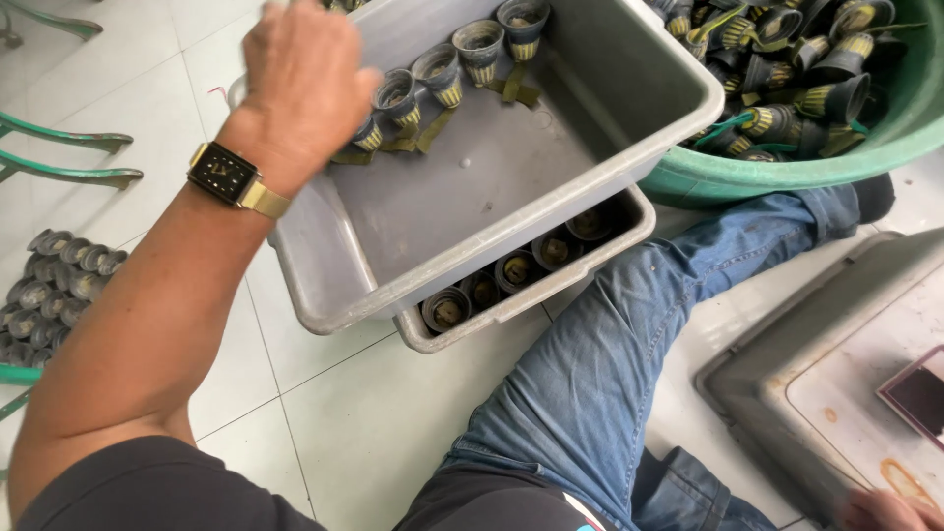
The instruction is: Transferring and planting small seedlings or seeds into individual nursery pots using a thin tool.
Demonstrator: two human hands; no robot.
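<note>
Left hand [300, 84] at far-left corner of upper grey tub [462, 211], fingers curled down over a small cup [369, 133]; grip hidden, cannot tell. 4 more cups [440, 75] in a row just right of fingers. Second tub [536, 270] stacked beneath, cups inside. Green basin [787, 162] further right, full. Right hand [890, 511] bottom right on a tray [787, 383], fingers unclear.

You sit on the white tiled floor [324, 433] of what looks like a small assembly workshop, though little of the room shows. Stacked grey plastic tubs [492, 206] hold rows of identical small cup-shaped parts [438, 74]; a green basin [787, 172] at far right brims with more, and another batch [59, 285] lies at left.
</note>
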